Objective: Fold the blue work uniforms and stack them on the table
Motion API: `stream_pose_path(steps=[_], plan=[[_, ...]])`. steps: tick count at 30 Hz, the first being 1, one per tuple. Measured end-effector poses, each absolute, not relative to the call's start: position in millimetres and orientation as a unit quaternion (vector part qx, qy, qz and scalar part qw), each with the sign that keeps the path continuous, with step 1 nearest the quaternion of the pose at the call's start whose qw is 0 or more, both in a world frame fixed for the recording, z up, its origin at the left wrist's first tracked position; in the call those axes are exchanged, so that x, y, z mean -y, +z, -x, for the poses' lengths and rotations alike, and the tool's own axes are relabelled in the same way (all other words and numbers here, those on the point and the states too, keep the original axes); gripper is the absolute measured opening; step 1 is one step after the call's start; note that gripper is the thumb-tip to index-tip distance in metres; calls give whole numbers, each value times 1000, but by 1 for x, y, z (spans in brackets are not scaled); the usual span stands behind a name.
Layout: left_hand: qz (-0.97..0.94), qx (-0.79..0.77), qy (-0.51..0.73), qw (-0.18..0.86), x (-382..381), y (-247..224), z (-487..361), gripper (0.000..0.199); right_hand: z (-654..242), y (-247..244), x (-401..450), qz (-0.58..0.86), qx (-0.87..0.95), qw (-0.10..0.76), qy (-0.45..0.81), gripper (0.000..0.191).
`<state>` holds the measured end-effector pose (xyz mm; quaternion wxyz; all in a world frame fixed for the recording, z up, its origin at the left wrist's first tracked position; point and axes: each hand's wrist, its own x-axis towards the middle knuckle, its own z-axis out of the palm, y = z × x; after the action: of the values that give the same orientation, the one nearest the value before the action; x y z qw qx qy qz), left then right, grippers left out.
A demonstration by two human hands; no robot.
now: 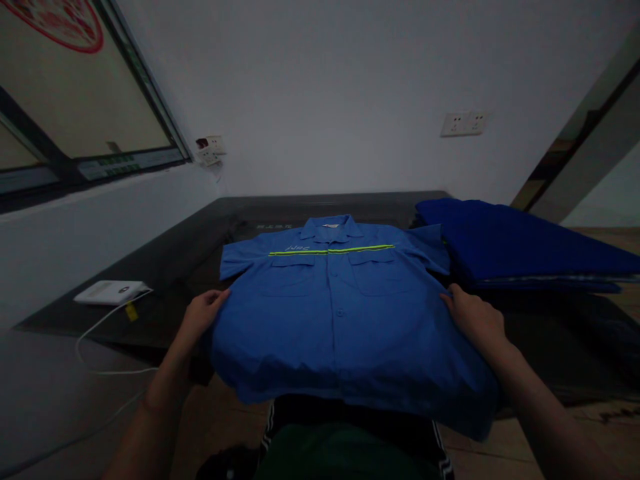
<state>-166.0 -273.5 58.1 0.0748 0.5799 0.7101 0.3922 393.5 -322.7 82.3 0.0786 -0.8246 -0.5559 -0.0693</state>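
Observation:
A blue short-sleeved work shirt (305, 320) lies front up, collar away from me, with a yellow-green stripe across its chest and two flap pockets. Its lower part hangs over the near edge of the dark table towards my lap. At its left side seam, below the sleeve, my left hand (206, 310) pinches the cloth. My right hand (475, 317) grips the opposite side at about the same height. The fabric is spread between both hands, with some creases near the hem.
Folded darker blue cloth (500, 240) is stacked on the right of the dark table (185, 250). On the left sits a white box-shaped device (107, 292) with a white cable (83, 347) trailing down. Wall sockets (464, 124) are behind, and a window (100, 87) is at left.

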Motion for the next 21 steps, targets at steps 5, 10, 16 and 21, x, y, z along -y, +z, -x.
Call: stream_pose_path(steps=[5, 10, 16, 21], plan=[[-571, -755, 322, 1, 279, 58, 163, 39, -393, 82, 325, 823, 558, 88, -62, 46], [-575, -776, 217, -143, 285, 60, 145, 40, -391, 89, 328, 808, 571, 112, -92, 43], [-713, -645, 232, -150, 244, 81, 107, 39, -362, 119, 306, 690, 678, 171, -189, 40], [-764, -604, 198, -106, 187, 97, 60, 51, -338, 126, 240, 628, 753, 139, -139, 45]])
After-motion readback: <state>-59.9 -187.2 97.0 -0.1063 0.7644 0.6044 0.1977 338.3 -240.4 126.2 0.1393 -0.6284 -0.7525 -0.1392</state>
